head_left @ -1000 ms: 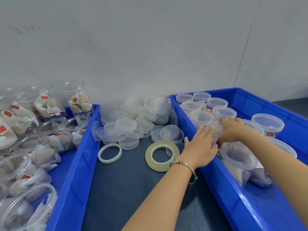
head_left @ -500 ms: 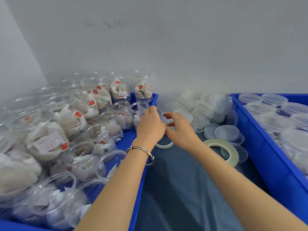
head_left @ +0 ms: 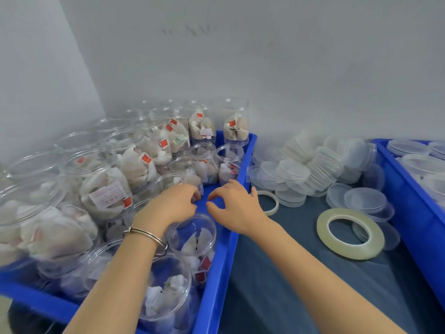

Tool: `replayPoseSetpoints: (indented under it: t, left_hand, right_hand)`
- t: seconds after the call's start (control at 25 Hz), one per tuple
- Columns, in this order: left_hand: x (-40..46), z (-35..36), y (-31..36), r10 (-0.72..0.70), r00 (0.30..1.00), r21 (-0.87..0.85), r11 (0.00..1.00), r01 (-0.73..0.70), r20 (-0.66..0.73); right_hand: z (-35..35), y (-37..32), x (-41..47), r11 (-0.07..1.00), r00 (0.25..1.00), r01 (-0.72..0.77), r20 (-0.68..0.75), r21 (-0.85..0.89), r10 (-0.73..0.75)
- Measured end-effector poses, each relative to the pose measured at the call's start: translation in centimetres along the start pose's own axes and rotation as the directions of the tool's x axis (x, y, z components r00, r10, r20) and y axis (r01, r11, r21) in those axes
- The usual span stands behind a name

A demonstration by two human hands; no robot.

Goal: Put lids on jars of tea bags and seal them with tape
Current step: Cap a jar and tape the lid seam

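Many open clear jars of tea bags (head_left: pixel 134 165) fill the blue bin (head_left: pixel 224 261) on the left. Both my hands hover over its right side. My left hand (head_left: pixel 173 203), with a bracelet on the wrist, has bent fingers whose tips touch the side of one open jar (head_left: pixel 174 180). My right hand (head_left: pixel 234 204) is beside it, fingers curled and apart, holding nothing, above a bare patch of the bin floor. Another open jar (head_left: pixel 192 237) stands just under my left wrist. A pile of clear lids (head_left: pixel 296 169) and a tape roll (head_left: pixel 349 252) lie on the dark table to the right.
A small white ring (head_left: pixel 274 201) lies on the table near the left bin's wall. A second blue bin (head_left: pixel 409 213) at the right edge holds lidded jars (head_left: pixel 419 162). A grey wall stands close behind everything.
My view and both hands have swung left, from the right bin across the table to the left bin of open jars. The hands now sit lower, inside that bin.
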State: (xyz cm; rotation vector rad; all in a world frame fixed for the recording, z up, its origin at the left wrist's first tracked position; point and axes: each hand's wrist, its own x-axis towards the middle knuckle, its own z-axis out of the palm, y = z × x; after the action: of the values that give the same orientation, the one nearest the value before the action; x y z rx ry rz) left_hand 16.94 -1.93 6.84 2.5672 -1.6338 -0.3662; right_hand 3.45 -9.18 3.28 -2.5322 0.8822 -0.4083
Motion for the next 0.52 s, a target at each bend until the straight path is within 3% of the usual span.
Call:
replayPoseSetpoints:
  t: [0.12,0.32,0.4,0.52]
  left_hand:
    - [-0.4,-0.1,-0.1,0.032,0.997,-0.028,0.999,-0.030,0.076]
    - [-1.3,-0.1,0.3,0.087,0.947,-0.362,0.932,0.032,0.308]
    - [-1.7,-1.3,0.5,0.126,0.960,-0.392,0.920,-0.020,0.248]
    - [-2.6,-4.4,2.6,0.203,0.978,-0.431,0.878,-0.207,-0.056]
  right_hand:
    - [-0.3,-0.7,-0.5,0.999,0.990,-0.006,0.141,-0.046,0.013]
    - [-0.5,-1.0,-1.1,0.987,0.977,0.022,0.213,-0.160,0.013]
    - [-1.6,-1.5,-1.2,0.988,0.992,0.041,0.123,-0.152,-0.022]
    - [-5.0,-1.6,-1.2,0.998,0.998,-0.012,-0.053,0.068,0.015]
